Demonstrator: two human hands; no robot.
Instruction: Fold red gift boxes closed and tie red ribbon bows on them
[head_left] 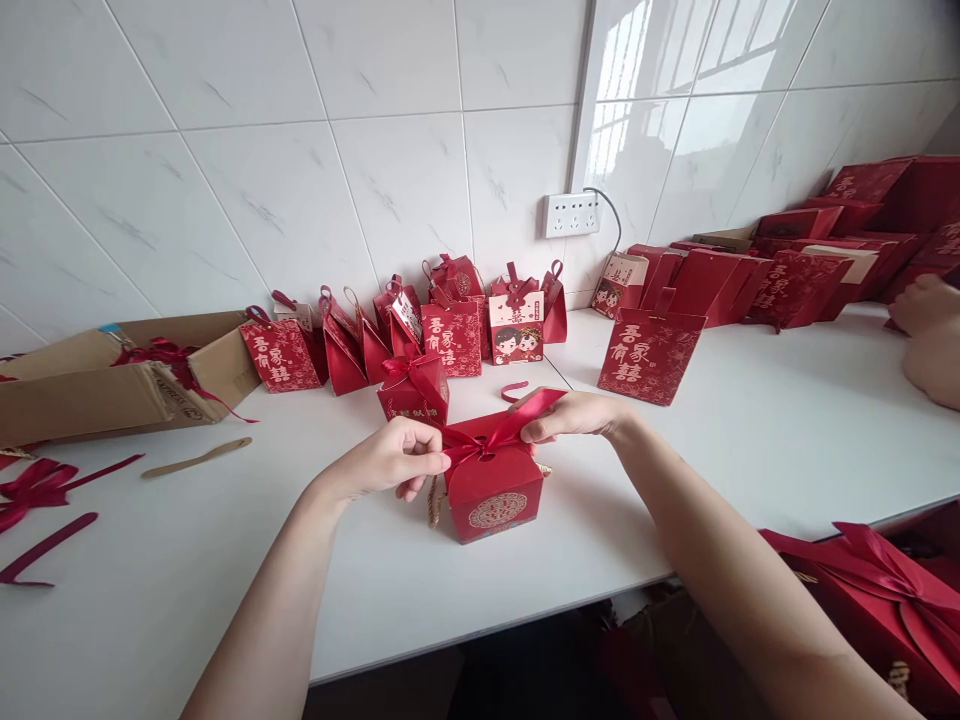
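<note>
A red gift box with a round gold emblem stands upright on the white table in front of me. Gold rope handles hang at its sides. A red satin ribbon is knotted over its top. On the left, my left hand pinches one side of the ribbon, close to the box's upper edge. My right hand grips the ribbon's other side, with a wide tail showing above the fingers. Just behind stands a smaller red box with a bow on top.
Several red gift boxes line the tiled wall, and more boxes are stacked at right. A cardboard box holds ribbons at left, near a wooden stick. Another person's hand rests far right. A ribbon-tied red box sits below the table edge.
</note>
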